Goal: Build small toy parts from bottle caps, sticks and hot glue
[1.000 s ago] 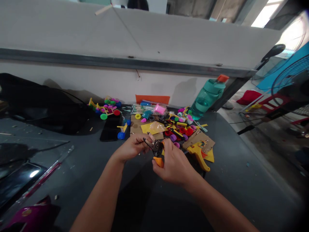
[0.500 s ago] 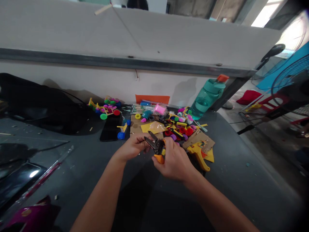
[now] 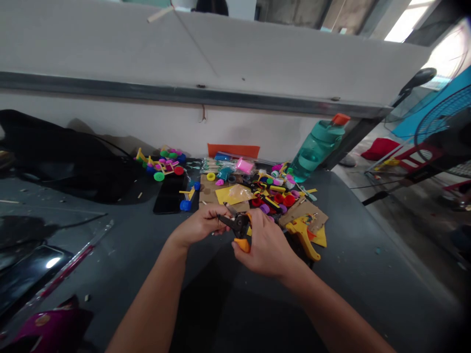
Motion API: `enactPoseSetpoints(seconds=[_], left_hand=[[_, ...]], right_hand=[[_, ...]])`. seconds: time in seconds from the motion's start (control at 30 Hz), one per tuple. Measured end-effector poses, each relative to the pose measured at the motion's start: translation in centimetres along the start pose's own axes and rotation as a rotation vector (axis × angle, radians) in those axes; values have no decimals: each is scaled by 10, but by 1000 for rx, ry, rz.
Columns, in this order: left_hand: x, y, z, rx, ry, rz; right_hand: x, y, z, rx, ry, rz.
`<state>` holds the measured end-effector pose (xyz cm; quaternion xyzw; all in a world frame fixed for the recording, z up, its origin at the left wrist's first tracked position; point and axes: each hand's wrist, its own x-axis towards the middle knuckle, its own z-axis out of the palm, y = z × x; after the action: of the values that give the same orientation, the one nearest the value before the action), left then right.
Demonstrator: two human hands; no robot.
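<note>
Head view: orange-handled pliers (image 3: 241,225) are gripped in R hand (image 3: 267,245), jaws parted by L hand (image 3: 200,225), its fingers bunched, hold can't be told; pliers held above grey table (image 3: 349,279), near col. caps (image 3: 289,200); tabletop's exposed b/w forearms & to R edge, backed by wall (image 3: 257,59), fan (image 3: 451,132) off R

Left hand (image 3: 202,225): fingertips partly behind orange-handled pliers (image 3: 240,225), anything pinched there too small to tell | right hand (image 3: 267,245): covers much of the pliers' handles (image 3: 242,244) | left forearm (image 3: 152,296), right forearm (image 3: 327,301): cut by bottom edge | fan (image 3: 447,130): cut by right edge, blurred | purple item (image 3: 47,326): cut at bottom, kind unclear | dark-screened device (image 3: 29,277): cut by left edge
</note>
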<state>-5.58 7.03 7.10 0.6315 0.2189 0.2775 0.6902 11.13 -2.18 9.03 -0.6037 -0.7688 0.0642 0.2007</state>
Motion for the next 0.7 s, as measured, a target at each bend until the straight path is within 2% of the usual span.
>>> enactPoseSetpoints(seconds=[0.23, 0.7], left_hand=[[0, -3, 0, 10, 18, 9], [1, -2, 1, 5, 54, 20]], right_hand=[[0, 0, -1, 57, -52, -7], [-3, 0, 4, -47, -5, 34]])
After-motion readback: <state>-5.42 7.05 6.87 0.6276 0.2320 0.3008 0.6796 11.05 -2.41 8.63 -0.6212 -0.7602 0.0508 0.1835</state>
